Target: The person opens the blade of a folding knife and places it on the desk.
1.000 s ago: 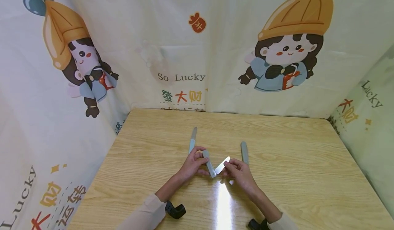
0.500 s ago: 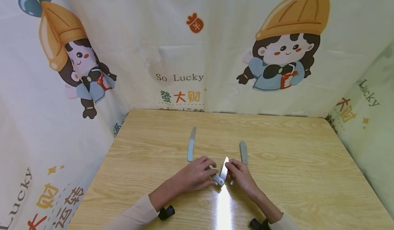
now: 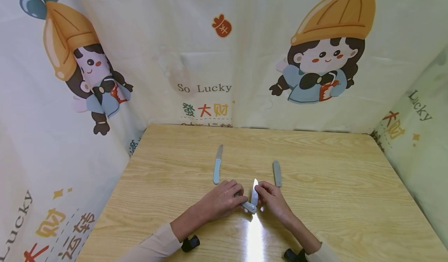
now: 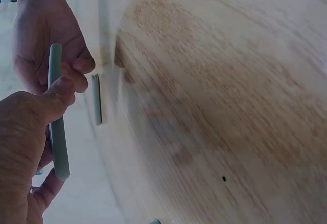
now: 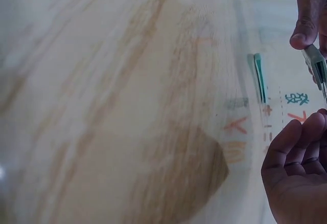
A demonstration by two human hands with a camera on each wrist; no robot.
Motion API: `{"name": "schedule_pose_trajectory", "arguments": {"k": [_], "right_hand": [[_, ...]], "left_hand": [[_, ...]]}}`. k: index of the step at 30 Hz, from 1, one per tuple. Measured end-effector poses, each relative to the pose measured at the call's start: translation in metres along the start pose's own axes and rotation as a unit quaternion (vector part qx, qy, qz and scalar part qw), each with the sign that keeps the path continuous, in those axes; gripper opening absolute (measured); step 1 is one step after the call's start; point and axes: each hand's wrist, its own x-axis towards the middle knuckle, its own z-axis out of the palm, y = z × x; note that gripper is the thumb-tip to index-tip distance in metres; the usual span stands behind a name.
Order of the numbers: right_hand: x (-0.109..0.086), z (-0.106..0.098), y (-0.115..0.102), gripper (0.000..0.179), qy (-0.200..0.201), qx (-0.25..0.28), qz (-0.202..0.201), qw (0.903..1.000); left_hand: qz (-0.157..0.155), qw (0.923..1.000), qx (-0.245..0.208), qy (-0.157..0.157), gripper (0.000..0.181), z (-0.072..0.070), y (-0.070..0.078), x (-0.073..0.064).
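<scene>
far left, the blue knife (image 3: 216,172) lies unfolded on the table (image 3: 350,199), long axis running near to far, neither hand touching it. nearer and a touch right, here's the left hand (image 3: 221,203), gripping the held knife (image 3: 250,207) by its handle; the left wrist view has the thumb (image 4: 60,95) right across it. that handle slants from far left to near right, down to the hinge (image 3: 253,210), and this is the key: from the hinge the blade (image 3: 254,196) points to the far side, tight-angled to the handle, half folded. on the blade's right, the right hand (image 3: 274,203) pinches it nearer the tip. so neither hand is closer; the knife sits between them, and i'd judge the next move turns on that angle. right and farther, the grey knife (image 3: 277,173) lies folded, beyond the right hand, also running near to far.
</scene>
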Motion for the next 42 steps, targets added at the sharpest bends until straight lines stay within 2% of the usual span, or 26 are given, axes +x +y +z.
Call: {"name": "schedule_pose_trajectory", "arguments": {"k": [15,24,33,42], "right_hand": [[0.000,-0.007,-0.001,0.029,0.002,-0.015,-0.002,0.9999],[0.001,-0.008,0.000,0.027,0.024,-0.004,0.006,0.9997],[0.003,-0.013,0.001,0.026,0.039,-0.011,0.004,0.9992],[0.001,-0.016,0.002,0.027,0.046,-0.007,0.005,0.9989]], "left_hand": [[-0.031,0.9993,-0.010,0.016,0.019,0.001,0.003,-0.002],[-0.043,0.9985,0.000,0.035,0.022,0.003,0.004,-0.004],[-0.101,0.9945,0.004,0.028,0.021,0.003,0.007,-0.007],[-0.136,0.9899,0.021,0.034,0.022,0.006,0.013,-0.011]]}}
